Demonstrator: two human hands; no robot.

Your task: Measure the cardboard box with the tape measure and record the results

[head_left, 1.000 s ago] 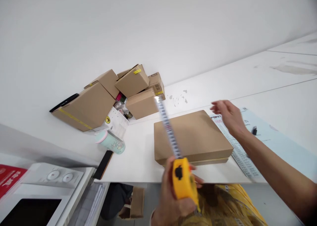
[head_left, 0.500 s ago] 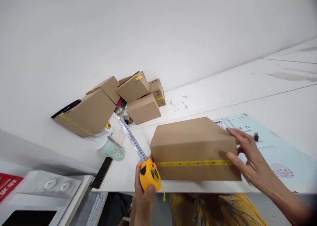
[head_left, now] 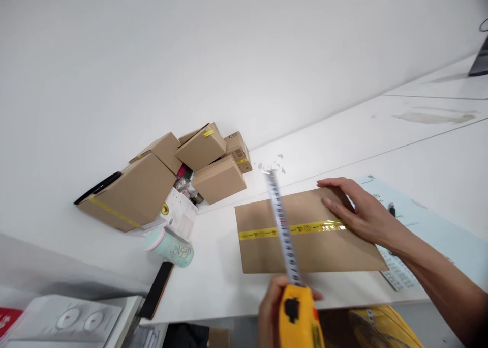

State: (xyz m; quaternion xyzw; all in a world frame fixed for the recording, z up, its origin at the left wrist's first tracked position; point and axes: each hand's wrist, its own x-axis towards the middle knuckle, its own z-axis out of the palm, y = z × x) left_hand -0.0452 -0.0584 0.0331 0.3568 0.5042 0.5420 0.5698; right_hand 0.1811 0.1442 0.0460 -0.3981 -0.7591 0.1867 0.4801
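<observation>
A yellow tape measure is gripped in my left hand below the front edge of the box. Its blade sticks out up and slightly left, passing over the taped face of a brown cardboard box; whether it touches the box I cannot tell. The blade's tip reaches past the box's far edge. My right hand grips the box at its right end, thumb on the face and fingers over the far edge. A strip of yellow printed tape runs along that face.
Several cardboard boxes are stacked against the wall at left. A mint cup lies near a black flat object. A pale blue sheet is on the white table at right, with a small black item on it.
My left hand has moved right with the tape measure, so its blade now crosses the box. The box is turned, its taped face tilted up, and my right hand has shifted its grip.
</observation>
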